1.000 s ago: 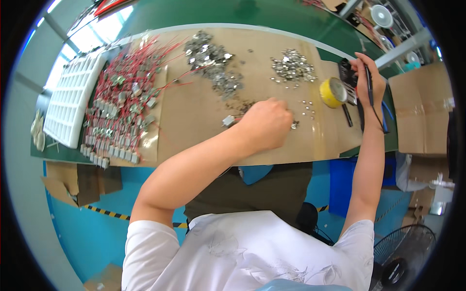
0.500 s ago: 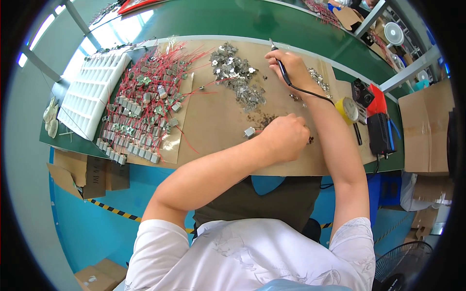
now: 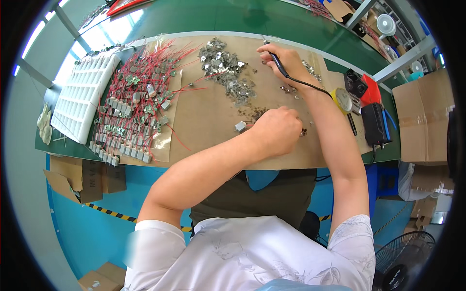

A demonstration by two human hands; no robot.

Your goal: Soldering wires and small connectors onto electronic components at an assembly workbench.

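My right hand (image 3: 284, 62) grips a black-handled soldering iron (image 3: 277, 63) like a pen, over the far part of the brown work sheet (image 3: 204, 126). Its tip points away from me, and its cord runs back over my forearm. Nearer to me, my left hand (image 3: 280, 128) is closed above the sheet. Its fingertips are hidden, so what they hold does not show. Just left of that hand lies a small silvery motor (image 3: 240, 126), a bit of red wire between them. Dark brown crumbs (image 3: 253, 113) are scattered beyond it. A heap of small metal plates (image 3: 225, 72) lies farther off.
Many motors with red wires (image 3: 133, 106) cover the left side, beside a white compartment tray (image 3: 85, 94). On the right are a yellow roll (image 3: 342, 100), a black box-shaped unit (image 3: 374, 124) and a red container (image 3: 372, 91). Small shiny parts (image 3: 311, 71) lie by my right forearm.
The whole picture has shifted slightly left and up. Both hands keep nearly the same places over the sheet, the soldering iron still in my right hand.
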